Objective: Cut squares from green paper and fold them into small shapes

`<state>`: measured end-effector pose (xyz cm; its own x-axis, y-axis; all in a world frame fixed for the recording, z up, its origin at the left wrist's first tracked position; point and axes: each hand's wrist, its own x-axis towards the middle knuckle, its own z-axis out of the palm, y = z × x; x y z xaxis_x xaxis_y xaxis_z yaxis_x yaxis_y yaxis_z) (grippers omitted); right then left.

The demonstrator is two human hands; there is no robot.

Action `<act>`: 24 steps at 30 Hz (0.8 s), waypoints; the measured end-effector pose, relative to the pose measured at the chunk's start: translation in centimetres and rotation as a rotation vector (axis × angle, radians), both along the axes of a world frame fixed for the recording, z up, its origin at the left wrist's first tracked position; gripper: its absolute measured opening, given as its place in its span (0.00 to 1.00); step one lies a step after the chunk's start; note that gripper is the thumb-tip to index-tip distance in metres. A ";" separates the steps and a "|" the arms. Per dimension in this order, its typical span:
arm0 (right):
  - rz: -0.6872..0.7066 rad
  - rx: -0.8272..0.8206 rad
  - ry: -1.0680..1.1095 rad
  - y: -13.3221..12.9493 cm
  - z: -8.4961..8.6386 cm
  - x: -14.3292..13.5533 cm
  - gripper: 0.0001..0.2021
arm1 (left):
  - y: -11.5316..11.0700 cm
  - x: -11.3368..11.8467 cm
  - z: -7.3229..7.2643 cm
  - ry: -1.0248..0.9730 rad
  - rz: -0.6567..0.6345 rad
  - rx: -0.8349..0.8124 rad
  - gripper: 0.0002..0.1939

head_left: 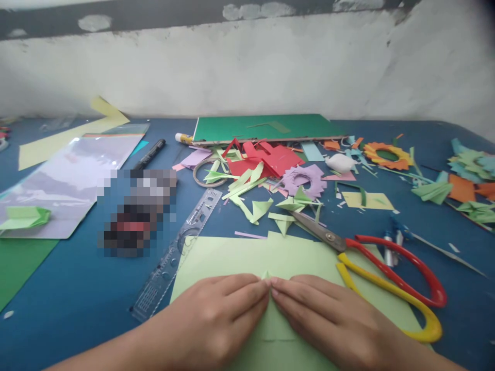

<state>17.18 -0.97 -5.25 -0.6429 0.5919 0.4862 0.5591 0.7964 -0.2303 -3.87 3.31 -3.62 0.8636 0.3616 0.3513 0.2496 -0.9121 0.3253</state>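
Observation:
My left hand point(222, 314) and my right hand point(332, 314) meet at the fingertips over a small light green paper piece point(279, 327) with a pointed top. Their fingers are held together and press on it from both sides; the palms hide much of it. Beneath lies a larger light green sheet point(228, 255). Just beyond the right hand rest scissors point(328, 237) with one red and one yellow handle, blades pointing to the far left. A clear plastic ruler point(176, 255) lies slanted beside the sheet, near my left forearm.
Cut and folded scraps, including red paper point(266, 159), a purple paper ring point(304, 181) and an orange paper ring point(389, 155), cover the far middle and right. A green board point(263, 128) lies by the wall. Left are a black marker point(150, 153) and a plastic sleeve point(73, 185).

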 end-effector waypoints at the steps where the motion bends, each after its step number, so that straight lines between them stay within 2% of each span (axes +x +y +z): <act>1: 0.004 -0.005 0.000 0.0 -0.2 0.0 0.17 | 0.0 0.0 0.0 -0.004 -0.004 0.006 0.23; 9: 0.050 -0.082 -0.010 -0.5 -1.2 0.3 0.13 | 0.0 -0.2 -0.1 0.021 -0.032 -0.020 0.21; 15: 0.071 -0.134 0.034 -0.7 -1.6 0.5 0.11 | -0.3 -0.3 -0.3 0.135 0.023 -0.243 0.15; 24: 0.067 -0.132 0.055 -0.3 -1.1 0.1 0.09 | -0.4 -0.3 -0.7 0.121 -0.003 -0.183 0.15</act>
<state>17.29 -1.24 -6.39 -0.6573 0.6102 0.4423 0.4897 0.7919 -0.3648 -4.16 2.91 -4.29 0.8966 0.4075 0.1735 0.2947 -0.8414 0.4530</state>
